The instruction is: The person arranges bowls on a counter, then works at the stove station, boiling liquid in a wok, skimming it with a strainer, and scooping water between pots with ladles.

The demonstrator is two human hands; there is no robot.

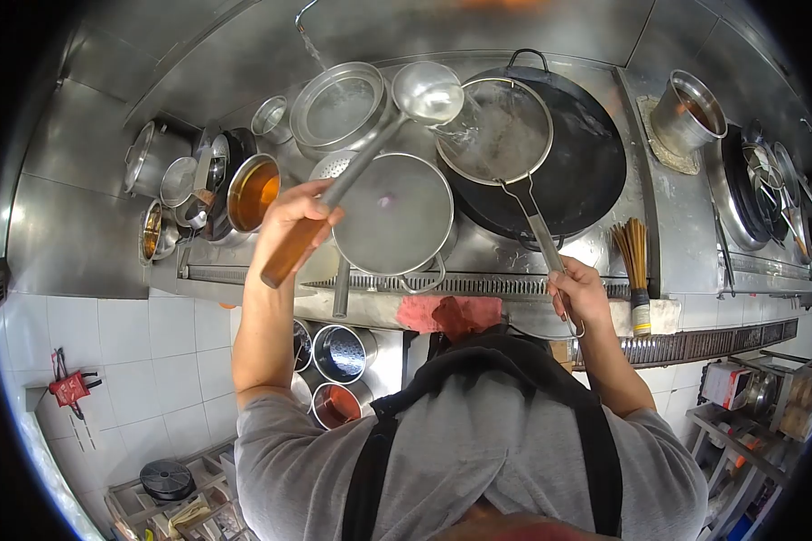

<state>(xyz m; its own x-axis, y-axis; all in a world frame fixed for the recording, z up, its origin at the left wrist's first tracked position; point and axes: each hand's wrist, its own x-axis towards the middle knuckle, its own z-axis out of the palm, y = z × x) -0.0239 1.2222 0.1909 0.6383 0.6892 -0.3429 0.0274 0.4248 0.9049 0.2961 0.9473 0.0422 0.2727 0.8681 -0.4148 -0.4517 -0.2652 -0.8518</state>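
Observation:
My left hand [303,216] is closed round the wooden handle of a large metal ladle [427,94]. The ladle's bowl is tipped, and clear liquid runs from it into a round mesh strainer [503,126]. My right hand [576,292] grips the strainer's long handle and keeps it over the left side of a big black wok [591,167]. Contents of the strainer are blurred by liquid and steam. Below the ladle stands a pot of cloudy liquid [392,216], with the handle of a perforated skimmer [336,167] beside it.
Water runs from a tap [309,45] into a round basin [338,108] at the back. Left of it stands a pot of amber liquid [253,192]. A bamboo brush [636,270] is at my right, and a red cloth [449,313] lies on the front edge. Another metal pot [688,104] is farther right.

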